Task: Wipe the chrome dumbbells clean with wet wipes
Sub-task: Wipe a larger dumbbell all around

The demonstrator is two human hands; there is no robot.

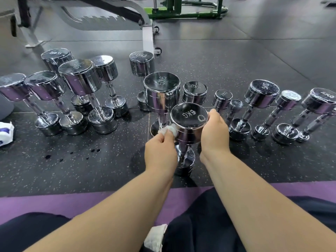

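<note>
6kg dumbbell (189, 115) stands upright on the rubber floor (91, 170), centre of view. left hand (161, 151) pinches a wadded wet wipe (169, 130) against the upper head at its 9 o'clock. right hand (214, 135) grasps the same head at 3 o'clock. other dumbbells (80, 77) stand from 10 to 2 o'clock.
</note>
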